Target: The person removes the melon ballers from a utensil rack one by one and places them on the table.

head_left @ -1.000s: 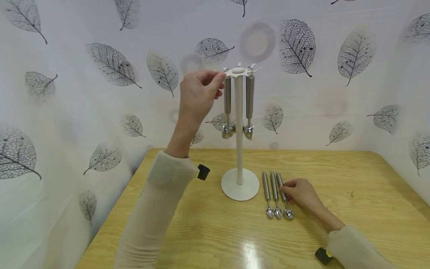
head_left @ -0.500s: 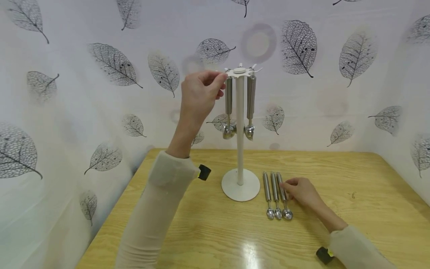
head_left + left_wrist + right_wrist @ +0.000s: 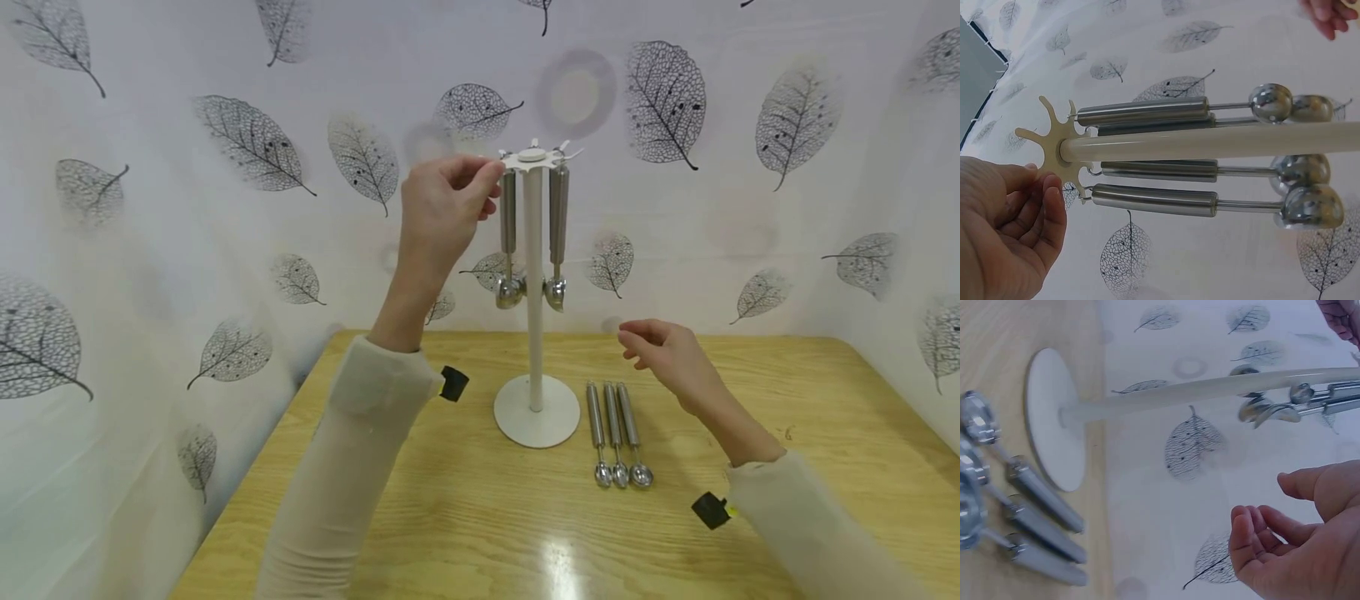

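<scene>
A white hanging stand (image 3: 535, 350) rises from a round base, with a hooked disc on top. My left hand (image 3: 442, 208) pinches one of the disc's hooks between thumb and fingers, as the left wrist view shows at the hooked disc (image 3: 1057, 140). Several metal scoops (image 3: 1154, 199) with round bowls hang from other hooks. On the table lie three more metal scoops (image 3: 613, 421) side by side, bowls toward me. My right hand (image 3: 675, 362) is in the air above and right of them, holding nothing, its fingers loosely bent and apart from the thumb.
The wooden table (image 3: 450, 517) carries the stand's round base (image 3: 517, 421). Behind it hangs a pale cloth (image 3: 720, 250) printed with dark leaves. Each sleeve bears a small black wrist camera (image 3: 453, 383).
My right hand has let go of the rightmost scoop's handle and risen away from the table. That scoop now lies slightly nearer the other two. The left hand keeps its pinch on the stand.
</scene>
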A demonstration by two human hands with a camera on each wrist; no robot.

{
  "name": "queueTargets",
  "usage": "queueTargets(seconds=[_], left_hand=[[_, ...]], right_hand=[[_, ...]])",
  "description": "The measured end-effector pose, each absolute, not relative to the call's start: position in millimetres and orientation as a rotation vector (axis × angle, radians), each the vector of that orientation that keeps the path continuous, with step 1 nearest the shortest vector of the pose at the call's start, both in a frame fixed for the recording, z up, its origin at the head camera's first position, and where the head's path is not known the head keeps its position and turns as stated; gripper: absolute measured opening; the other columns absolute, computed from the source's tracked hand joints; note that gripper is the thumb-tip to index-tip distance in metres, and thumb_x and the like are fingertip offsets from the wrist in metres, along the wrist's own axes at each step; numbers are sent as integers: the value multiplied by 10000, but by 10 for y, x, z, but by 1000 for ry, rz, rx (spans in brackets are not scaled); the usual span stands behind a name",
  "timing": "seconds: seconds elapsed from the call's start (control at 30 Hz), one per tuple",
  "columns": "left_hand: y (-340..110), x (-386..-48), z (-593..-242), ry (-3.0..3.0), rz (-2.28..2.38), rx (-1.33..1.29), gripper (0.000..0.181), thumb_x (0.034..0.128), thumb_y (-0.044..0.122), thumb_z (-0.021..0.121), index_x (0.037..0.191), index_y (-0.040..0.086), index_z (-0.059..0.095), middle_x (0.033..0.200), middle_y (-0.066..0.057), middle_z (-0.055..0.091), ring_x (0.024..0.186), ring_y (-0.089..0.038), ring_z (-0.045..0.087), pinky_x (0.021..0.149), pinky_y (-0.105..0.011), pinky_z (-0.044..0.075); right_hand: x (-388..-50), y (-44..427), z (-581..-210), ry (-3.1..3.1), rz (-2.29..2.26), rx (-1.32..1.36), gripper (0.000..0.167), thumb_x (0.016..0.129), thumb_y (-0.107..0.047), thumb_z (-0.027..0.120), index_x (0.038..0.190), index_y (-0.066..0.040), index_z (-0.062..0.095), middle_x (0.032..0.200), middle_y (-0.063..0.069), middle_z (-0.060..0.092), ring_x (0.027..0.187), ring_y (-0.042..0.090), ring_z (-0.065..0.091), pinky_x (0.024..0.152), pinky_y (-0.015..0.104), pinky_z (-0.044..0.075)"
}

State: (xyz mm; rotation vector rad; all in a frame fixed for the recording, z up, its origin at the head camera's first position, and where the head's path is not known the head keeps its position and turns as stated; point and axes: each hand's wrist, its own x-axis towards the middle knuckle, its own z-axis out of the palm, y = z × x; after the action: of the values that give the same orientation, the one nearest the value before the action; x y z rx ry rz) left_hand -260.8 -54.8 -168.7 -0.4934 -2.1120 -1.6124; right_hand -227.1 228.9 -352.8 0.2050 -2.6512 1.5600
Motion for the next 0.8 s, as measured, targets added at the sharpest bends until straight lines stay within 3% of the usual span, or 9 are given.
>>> queueTargets(seconds=[0.17, 0.37, 0.53, 0.8], left_hand=[[-551, -2616, -1685, -2109, -1622, -492, 215, 1004, 150, 709, 1120, -26, 755, 966, -203, 741, 753, -194, 703, 728, -245, 632], [-553, -2617, -1687, -2106, -1625, -496, 218, 1004, 148, 708, 1120, -31, 753, 972, -218, 740, 749, -194, 705, 742, -271, 639], [-554, -2612, -1689, -2103, -1628, -492, 220, 1004, 150, 710, 1120, -32, 754, 967, -220, 740, 741, -193, 702, 784, -349, 648], [-549, -2608, -1684, -2096, -1629, -495, 219, 1003, 151, 712, 1117, -30, 757, 960, -214, 741, 742, -192, 706, 755, -298, 645]], right_hand=[[-2357, 2206, -3302, -2508, 1617, 307, 478, 1075, -338, 589, 1378, 32, 600, 1152, 121, 689, 907, 117, 656, 797, 216, 601], [-2404, 2066, -3051, -2332, 1682, 406, 437, 1056, -298, 634, 1331, 42, 634, 1045, -18, 706, 918, 138, 668, 794, 208, 606], [-2421, 1948, -2878, -2234, 1711, 424, 404, 1045, -277, 653, 1296, 40, 655, 1042, -10, 715, 927, 148, 673, 811, 218, 599], [-2452, 1800, -2701, -2108, 1764, 461, 327, 1028, -223, 682, 1243, 23, 688, 1016, 49, 722, 862, 162, 677, 807, 222, 595]])
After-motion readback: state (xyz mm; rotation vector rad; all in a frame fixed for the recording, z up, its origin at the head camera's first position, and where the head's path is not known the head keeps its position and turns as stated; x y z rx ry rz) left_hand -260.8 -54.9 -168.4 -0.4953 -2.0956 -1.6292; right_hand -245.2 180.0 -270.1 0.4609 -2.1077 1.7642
